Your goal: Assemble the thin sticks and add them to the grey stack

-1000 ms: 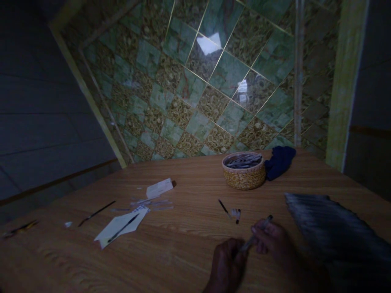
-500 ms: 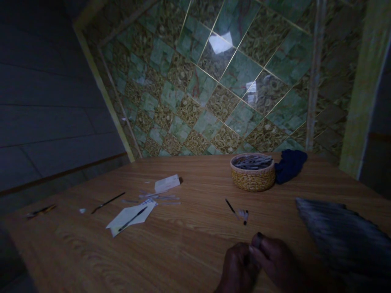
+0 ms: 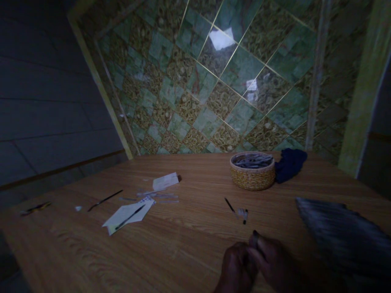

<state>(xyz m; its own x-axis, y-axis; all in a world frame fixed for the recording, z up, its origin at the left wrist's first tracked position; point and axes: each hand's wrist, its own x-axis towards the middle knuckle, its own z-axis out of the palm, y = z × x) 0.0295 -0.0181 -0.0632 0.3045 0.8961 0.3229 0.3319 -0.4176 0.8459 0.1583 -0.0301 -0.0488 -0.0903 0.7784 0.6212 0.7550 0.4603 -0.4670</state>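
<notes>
At the near edge of the view, right of the middle, my left hand [image 3: 236, 266] and my right hand [image 3: 270, 256] meet just above the table. Both are closed, fingers curled and fingertips pressed together. A small dark tip [image 3: 255, 233] pokes up over the right hand's fingers; what it belongs to is too dim to tell. Anything between the hands is hidden. Just beyond them lie a thin dark pen piece [image 3: 229, 204] and a few short clear pieces [image 3: 242, 213], one with black ends.
A woven basket [image 3: 253, 179] full of pens stands at the back right beside a dark blue cloth [image 3: 290, 165]. Right of my hands is a large dark ridged pile [image 3: 342, 236]. Leftward lie paper [image 3: 125, 215] with a pen, thin clear strips [image 3: 157, 195], and a white box [image 3: 165, 181].
The fingers of my right hand and the dark tip have shifted slightly left. My hands stay pressed together. The view has turned a little; the things on the table lie as before.
</notes>
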